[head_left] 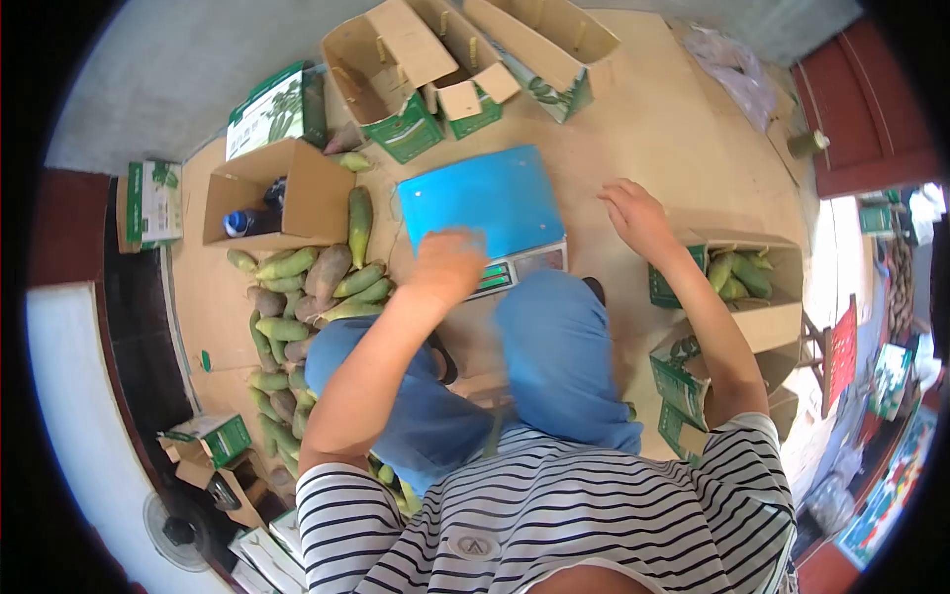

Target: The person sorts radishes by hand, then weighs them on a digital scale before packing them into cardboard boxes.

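A flat scale with a blue platform (482, 198) lies on the floor in front of my knees, its lit green display on the near side. My left hand (450, 262) is over the platform's near left corner, smeared by motion, so its fingers cannot be made out. To the right of the scale, my right hand (635, 215) is held in the air with loosely bent fingers and nothing visible in it. On the left, beside my leg, lie rows of green and brownish long radishes (332, 272). One longer green radish (360, 226) lies nearest the scale.
Open cardboard boxes (396, 74) stand beyond the scale. A box holding green radishes (737, 277) is by my right arm. At the left, a brown box (282, 193) contains a blue-capped bottle. A fan (178, 532) stands at the lower left.
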`<state>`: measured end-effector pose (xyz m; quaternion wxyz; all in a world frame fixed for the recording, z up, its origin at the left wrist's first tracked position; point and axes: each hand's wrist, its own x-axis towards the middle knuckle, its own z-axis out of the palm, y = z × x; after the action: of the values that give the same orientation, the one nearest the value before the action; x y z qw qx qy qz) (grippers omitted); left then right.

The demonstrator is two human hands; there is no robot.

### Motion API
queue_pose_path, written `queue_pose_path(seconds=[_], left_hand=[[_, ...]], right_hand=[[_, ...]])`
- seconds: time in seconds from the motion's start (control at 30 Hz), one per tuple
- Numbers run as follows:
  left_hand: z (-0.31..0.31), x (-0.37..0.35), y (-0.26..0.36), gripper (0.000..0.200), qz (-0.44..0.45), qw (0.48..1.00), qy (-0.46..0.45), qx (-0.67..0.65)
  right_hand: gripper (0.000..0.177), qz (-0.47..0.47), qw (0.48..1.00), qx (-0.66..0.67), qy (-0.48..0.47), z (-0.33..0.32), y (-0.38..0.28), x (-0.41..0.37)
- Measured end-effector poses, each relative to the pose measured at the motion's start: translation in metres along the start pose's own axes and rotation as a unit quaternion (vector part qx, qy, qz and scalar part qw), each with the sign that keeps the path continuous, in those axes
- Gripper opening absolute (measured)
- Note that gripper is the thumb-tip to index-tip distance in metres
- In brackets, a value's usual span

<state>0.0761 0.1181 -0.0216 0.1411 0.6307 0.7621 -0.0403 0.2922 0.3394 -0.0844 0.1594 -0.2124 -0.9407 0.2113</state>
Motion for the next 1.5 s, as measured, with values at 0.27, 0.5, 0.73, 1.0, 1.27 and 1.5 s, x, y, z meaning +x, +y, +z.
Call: queue_pose_path(seconds=[0.27,0.5,0.73,1.0,1.27,1.5], left_hand=[[-0.005,-0.012,-0.003,0.022,0.01,0.999,0.042,0.023],[-0.007,-0.034,-0.008,0.023,-0.005,0.999,0.042,0.008],[0.003,-0.028,0.002,0.027,0.009,0.999,0.028,0.012],[0.002,-0.024,0.002,0.021,-0.001,0.999,0.034,-0.011],[0.019,-0.021,0.009,0.025,-0.007,0.998,0.049,-0.042],[0.001,-0.027,0.012,0.026,0.017,0.999,0.0,-0.046]], right_hand=[[0.02,0.001,0.998,-0.017,0.055,0.058,-0.02,0.159],[0.036,0.119,0.969,-0.202,0.072,0.071,0.09,0.228],[0.046,0.199,0.947,-0.25,-0.037,0.08,0.113,0.25],[0.048,0.265,0.907,-0.259,-0.198,0.075,0.116,0.194],[0.041,0.31,0.912,-0.015,-0.268,0.016,0.088,-0.005],[0.039,0.299,0.953,-0.004,-0.038,0.057,0.09,-0.025]])
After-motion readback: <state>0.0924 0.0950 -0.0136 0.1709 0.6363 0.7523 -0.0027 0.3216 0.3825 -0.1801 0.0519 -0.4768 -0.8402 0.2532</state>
